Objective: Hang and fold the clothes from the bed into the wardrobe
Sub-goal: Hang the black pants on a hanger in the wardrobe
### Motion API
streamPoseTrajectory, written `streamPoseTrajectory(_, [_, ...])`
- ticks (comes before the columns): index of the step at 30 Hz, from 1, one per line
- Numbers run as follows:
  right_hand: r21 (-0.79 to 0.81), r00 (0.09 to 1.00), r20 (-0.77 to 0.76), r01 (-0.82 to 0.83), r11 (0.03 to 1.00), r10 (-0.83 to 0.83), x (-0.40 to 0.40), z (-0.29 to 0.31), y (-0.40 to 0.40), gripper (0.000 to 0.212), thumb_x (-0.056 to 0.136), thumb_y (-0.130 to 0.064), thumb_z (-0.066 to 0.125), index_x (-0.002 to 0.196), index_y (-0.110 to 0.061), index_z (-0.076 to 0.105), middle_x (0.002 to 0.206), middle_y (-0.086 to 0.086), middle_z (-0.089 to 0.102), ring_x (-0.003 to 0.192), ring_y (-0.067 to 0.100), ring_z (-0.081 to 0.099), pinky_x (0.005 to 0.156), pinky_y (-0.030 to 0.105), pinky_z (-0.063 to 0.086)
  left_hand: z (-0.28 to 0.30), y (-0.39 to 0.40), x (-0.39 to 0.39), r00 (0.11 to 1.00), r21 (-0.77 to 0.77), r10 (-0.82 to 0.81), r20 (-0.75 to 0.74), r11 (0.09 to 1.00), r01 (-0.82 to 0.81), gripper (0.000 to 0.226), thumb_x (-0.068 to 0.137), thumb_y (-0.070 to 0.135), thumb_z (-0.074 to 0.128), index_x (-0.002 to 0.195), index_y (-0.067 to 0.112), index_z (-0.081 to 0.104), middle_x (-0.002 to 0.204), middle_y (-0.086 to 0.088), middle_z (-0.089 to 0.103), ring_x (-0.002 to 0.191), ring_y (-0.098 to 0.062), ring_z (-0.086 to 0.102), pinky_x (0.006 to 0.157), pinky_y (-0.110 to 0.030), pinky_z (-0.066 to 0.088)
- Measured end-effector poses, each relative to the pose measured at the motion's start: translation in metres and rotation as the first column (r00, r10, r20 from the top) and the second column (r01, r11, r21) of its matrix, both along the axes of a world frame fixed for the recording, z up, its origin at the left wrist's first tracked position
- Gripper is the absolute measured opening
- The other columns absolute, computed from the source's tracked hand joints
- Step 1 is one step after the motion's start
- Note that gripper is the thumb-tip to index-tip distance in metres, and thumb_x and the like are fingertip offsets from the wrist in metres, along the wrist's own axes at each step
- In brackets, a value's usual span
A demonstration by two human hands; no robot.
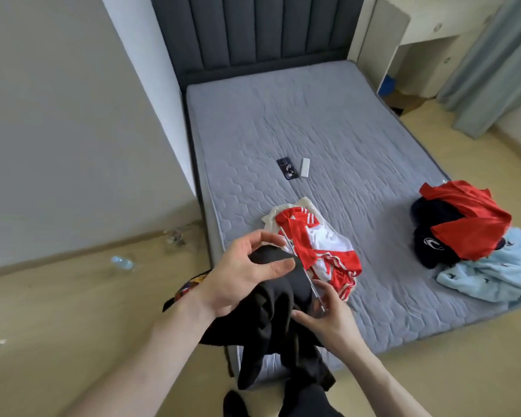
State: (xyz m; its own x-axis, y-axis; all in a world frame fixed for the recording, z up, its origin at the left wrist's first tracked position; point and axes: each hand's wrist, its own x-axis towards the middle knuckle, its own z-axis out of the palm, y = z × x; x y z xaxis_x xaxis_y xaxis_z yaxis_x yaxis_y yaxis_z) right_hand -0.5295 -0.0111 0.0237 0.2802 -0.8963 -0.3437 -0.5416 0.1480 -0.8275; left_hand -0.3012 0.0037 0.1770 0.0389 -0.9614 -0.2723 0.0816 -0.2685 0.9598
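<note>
Left hand fingers curled, right hand apparently pinching, forearms converging

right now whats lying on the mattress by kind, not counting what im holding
Clothing heaps: 2 (red and white heap, heap topped by red garment)
Dark phone: 1
White stick-shaped item: 1
Total: 4

The bed carries a red-and-white jersey pile, a phone, a white remote, and a red, navy and light-blue clothes heap.
</note>
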Motion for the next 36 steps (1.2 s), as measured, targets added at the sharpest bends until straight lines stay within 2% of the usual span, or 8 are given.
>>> streamPoseTrajectory(4, [0.041, 0.979, 0.143, -0.151, 0.988, 0.143, 0.054, 0.026, 0.037, 0.09, 0.058, -0.023, 0.088, 0.129, -0.061, 0.048, 0.104, -0.017, 0.067, 0.097, 0.006, 0.071, 0.082, 0.045, 0.062, 0.021, 0.043, 0.044, 0.901, 0.148, 0.322, -0.291, 0.945, -0.29, 0.021, 0.078, 0.013, 0.079, 0.096, 0.017, 0.069, 0.089, 0.0, 0.069, 0.082, -0.015, 0.065, 0.08, -0.025, 0.053])
streamPoseTrajectory(8, [0.034, 0.933, 0.25, -0.277, 0.96, 0.26, 0.11, 0.045, 0.075, 0.107, 0.06, -0.016, 0.092, 0.146, -0.048, 0.036, 0.125, -0.019, 0.065, 0.112, 0.005, 0.069, 0.083, 0.027, 0.06, 0.034, 0.077, 0.076, 0.775, 0.244, 0.474, -0.417, 0.88, -0.407, 0.01, 0.092, 0.008, 0.069, 0.096, 0.017, 0.068, 0.087, -0.005, 0.066, 0.079, -0.019, 0.061, 0.086, -0.034, 0.046])
streamPoseTrajectory(12, [0.0, 0.955, 0.237, -0.184, 0.983, 0.179, 0.16, 0.059, 0.089, 0.05, 0.08, -0.005, 0.079, 0.119, -0.028, 0.059, 0.1, -0.004, 0.077, 0.091, 0.014, 0.075, 0.074, 0.033, 0.06, 0.053, 0.113, 0.105, 0.802, 0.129, 0.363, -0.475, 0.93, -0.344, 0.027, 0.08, 0.015, 0.077, 0.106, 0.019, 0.069, 0.09, -0.004, 0.065, 0.08, -0.019, 0.062, 0.08, -0.031, 0.051])
streamPoseTrajectory(17, [0.097, 0.905, 0.386, -0.234, 0.967, 0.18, 0.174, 0.094, 0.068, 0.026, 0.097, 0.002, 0.06, 0.105, -0.023, 0.063, 0.081, 0.007, 0.076, 0.064, 0.017, 0.068, 0.055, 0.025, 0.052, 0.062, 0.141, 0.169, 0.835, -0.052, 0.516, -0.192, 0.844, -0.534, 0.029, 0.084, 0.007, 0.079, 0.11, 0.016, 0.07, 0.098, -0.008, 0.067, 0.092, -0.022, 0.064, 0.085, -0.032, 0.054])
streamPoseTrajectory(23, [0.141, 0.889, 0.436, -0.221, 0.965, 0.14, 0.191, 0.15, 0.047, 0.023, 0.096, -0.013, 0.059, 0.103, -0.033, 0.068, 0.059, -0.002, 0.048, 0.042, 0.009, 0.04, 0.04, 0.018, 0.029, 0.031, 0.179, 0.222, 0.591, -0.151, 0.679, 0.436, 0.702, -0.696, 0.031, 0.096, 0.031, 0.071, 0.125, 0.025, 0.061, 0.124, 0.008, 0.064, 0.105, -0.007, 0.065, 0.095, -0.026, 0.052])
streamPoseTrajectory(28, [0.227, 0.861, 0.502, -0.222, 0.948, 0.082, 0.195, 0.181, 0.043, 0.022, 0.099, -0.021, 0.055, 0.103, -0.034, 0.073, 0.084, 0.01, 0.054, 0.057, 0.017, 0.046, 0.048, 0.024, 0.03, -0.003, 0.229, 0.169, 0.538, -0.156, 0.779, 0.322, 0.604, -0.781, 0.03, 0.091, 0.059, 0.06, 0.106, 0.033, 0.062, 0.105, 0.011, 0.068, 0.093, -0.002, 0.067, 0.074, -0.017, 0.051])
streamPoseTrajectory(33, [0.364, 0.825, 0.561, -0.171, 0.916, -0.069, 0.198, 0.186, 0.043, 0.023, 0.104, -0.023, 0.052, 0.095, -0.025, 0.073, 0.056, -0.003, 0.045, 0.038, 0.006, 0.033, 0.032, 0.017, 0.02, -0.065, 0.264, 0.092, 0.9, 0.123, 0.292, 0.324, 0.93, -0.346, 0.032, 0.08, 0.06, 0.067, 0.102, 0.037, 0.062, 0.101, 0.009, 0.069, 0.098, -0.01, 0.065, 0.092, -0.037, 0.051])
streamPoseTrajectory(36, [0.449, 0.784, 0.599, -0.161, 0.879, -0.162, 0.196, 0.192, 0.047, 0.035, 0.104, -0.024, 0.054, 0.071, -0.026, 0.068, 0.052, -0.008, 0.027, 0.036, 0.004, 0.022, 0.03, 0.019, 0.013, -0.089, 0.261, 0.082, 0.877, 0.237, 0.005, 0.48, 0.962, -0.135, 0.077, 0.066, 0.068, 0.081, 0.129, 0.051, 0.04, 0.131, 0.024, 0.047, 0.121, 0.003, 0.05, 0.105, -0.023, 0.044])
